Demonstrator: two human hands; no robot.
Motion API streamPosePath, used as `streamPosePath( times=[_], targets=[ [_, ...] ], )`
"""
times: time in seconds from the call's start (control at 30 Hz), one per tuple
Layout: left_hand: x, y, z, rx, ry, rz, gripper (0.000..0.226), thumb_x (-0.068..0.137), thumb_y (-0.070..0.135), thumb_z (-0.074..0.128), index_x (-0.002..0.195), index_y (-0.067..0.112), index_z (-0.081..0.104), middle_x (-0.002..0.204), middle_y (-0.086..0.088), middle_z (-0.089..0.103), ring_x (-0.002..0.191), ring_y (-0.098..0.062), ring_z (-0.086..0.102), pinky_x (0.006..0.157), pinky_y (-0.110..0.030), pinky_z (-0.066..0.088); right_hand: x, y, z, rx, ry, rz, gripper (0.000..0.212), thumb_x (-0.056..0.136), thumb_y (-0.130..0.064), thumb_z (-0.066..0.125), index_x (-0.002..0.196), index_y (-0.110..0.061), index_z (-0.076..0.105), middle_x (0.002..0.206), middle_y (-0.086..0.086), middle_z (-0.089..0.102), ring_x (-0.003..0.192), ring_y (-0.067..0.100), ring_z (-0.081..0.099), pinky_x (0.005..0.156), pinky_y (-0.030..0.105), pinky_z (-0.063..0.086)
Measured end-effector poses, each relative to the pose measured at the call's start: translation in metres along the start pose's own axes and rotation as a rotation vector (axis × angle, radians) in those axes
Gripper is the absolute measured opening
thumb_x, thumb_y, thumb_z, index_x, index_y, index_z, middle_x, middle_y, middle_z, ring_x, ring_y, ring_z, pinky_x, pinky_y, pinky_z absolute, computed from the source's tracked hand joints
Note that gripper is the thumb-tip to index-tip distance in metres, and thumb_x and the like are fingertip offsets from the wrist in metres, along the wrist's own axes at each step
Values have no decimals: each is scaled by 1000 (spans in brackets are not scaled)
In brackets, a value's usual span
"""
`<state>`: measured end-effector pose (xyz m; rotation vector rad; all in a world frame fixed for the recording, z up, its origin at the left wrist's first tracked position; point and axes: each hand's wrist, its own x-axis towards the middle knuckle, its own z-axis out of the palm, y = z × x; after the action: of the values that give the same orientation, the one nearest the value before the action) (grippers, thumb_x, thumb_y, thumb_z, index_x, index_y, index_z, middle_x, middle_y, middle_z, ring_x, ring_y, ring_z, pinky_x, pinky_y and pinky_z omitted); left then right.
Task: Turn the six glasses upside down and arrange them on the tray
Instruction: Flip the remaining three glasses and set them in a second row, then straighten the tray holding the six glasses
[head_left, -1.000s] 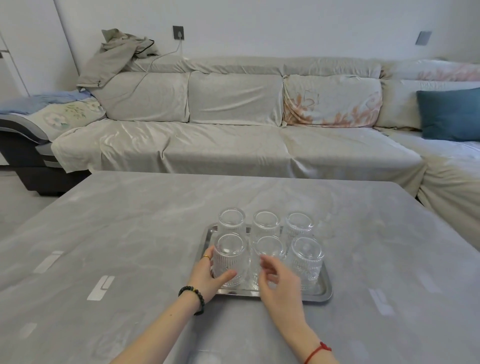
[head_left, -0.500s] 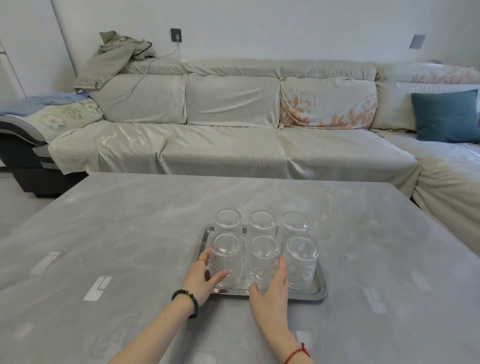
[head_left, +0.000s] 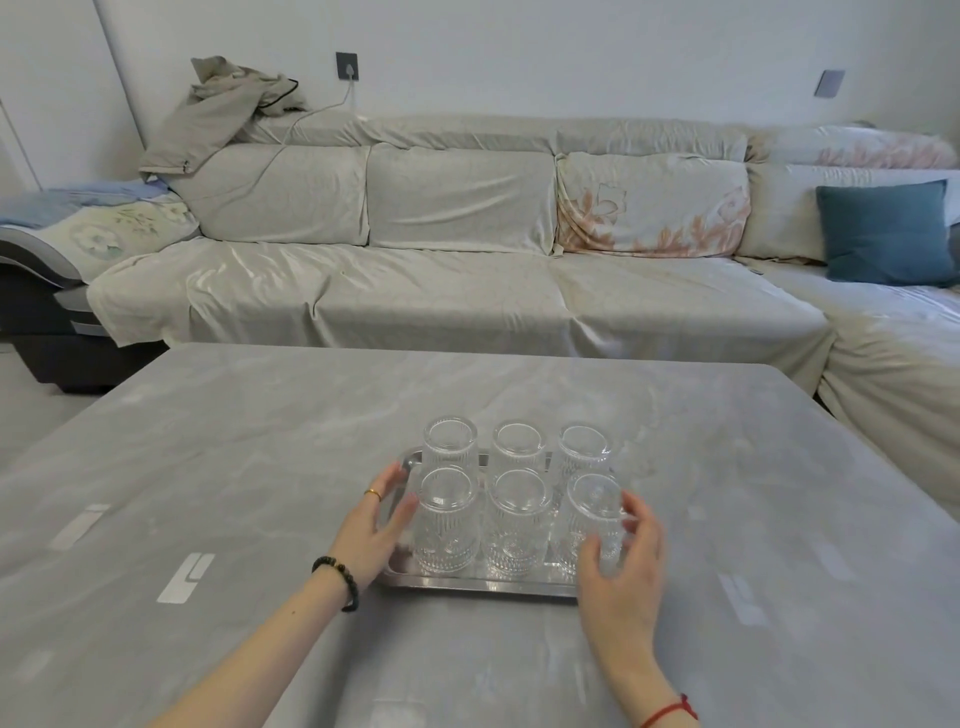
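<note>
The grey marbled bench (head_left: 260, 467) carries a steel tray (head_left: 483, 584) near its front edge. On it six clear ribbed glasses (head_left: 514, 519) stand upside down, in two rows of three. Of the hands, the right hand (head_left: 623, 582) curls round the near-right glass (head_left: 592, 499). The left hand (head_left: 371, 530) is released, with straight fingers against the near-left glass (head_left: 447, 514).

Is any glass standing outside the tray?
No, all six glasses stand on the tray, in two rows of three.

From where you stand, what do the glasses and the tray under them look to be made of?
The glasses look like clear glass with ribbed, patterned sides; the tray shows through them. The tray looks like polished metal, perhaps stainless steel: its rim shines silver.
</note>
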<state>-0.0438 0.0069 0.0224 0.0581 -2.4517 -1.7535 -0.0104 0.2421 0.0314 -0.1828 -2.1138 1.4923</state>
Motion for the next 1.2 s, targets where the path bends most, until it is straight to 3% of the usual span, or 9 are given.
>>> streamPosePath(
  times=[0.1,0.2,0.33,0.4,0.5,0.7,0.8,0.87,1.2],
  targets=[
    [22,15,1,-44,31,-34,63,84,54,29,138,22,28,145,3,36,125,-3,33,105,-21,21,19,13,-9,-20,-125,141,65,84,-12,59,139,-18,25,145,3,31,134,18,28,107,30,24],
    [44,27,7,27,-2,-80,59,90,51,21,140,21,23,150,3,27,119,2,29,99,-17,15,25,20,-9,49,-257,244,71,85,-20,59,143,-21,18,151,1,26,138,17,25,112,34,23],
    [67,33,17,-29,-76,-241,68,87,57,10,142,18,18,153,-3,20,138,-20,25,114,-34,14,24,28,-6,36,-288,301,73,85,-22,60,143,-21,16,150,1,29,137,18,28,114,36,25],
    [71,31,19,-29,-101,-288,72,85,60,7,142,18,17,153,-6,20,139,-23,22,117,-40,13,24,28,-6,33,-304,305,74,84,-22,60,143,-21,16,151,1,28,138,19,27,115,39,25],
    [73,27,19,-42,-95,-284,72,85,60,7,142,17,18,153,-7,21,139,-22,24,117,-41,14,27,29,-8,24,-313,304,70,84,-27,60,142,-20,21,149,1,32,136,20,31,114,41,27],
    [72,28,16,-45,-151,-265,72,86,57,4,142,15,20,152,-5,23,138,-20,25,118,-43,12,55,20,-14,77,-293,307,48,95,-35,36,139,-17,30,148,0,35,131,11,32,100,20,19],
    [70,24,12,-55,-142,-275,70,87,56,5,141,13,20,151,-6,24,138,-21,25,117,-41,13,91,9,-10,121,-350,368,48,97,-35,25,140,-14,28,150,5,30,136,19,29,111,29,18],
    [67,17,9,-42,-105,-291,70,88,55,7,139,12,26,150,-8,27,137,-23,26,117,-43,15,111,1,-5,163,-417,445,53,97,-38,19,139,-9,30,148,10,33,133,25,35,108,36,23],
    [44,-11,-2,40,-40,-232,57,93,45,15,137,13,31,148,-6,31,137,-19,27,107,-27,17,120,7,1,184,-503,483,57,95,-44,17,140,-10,29,147,10,34,130,24,37,110,39,26]
  ],
)
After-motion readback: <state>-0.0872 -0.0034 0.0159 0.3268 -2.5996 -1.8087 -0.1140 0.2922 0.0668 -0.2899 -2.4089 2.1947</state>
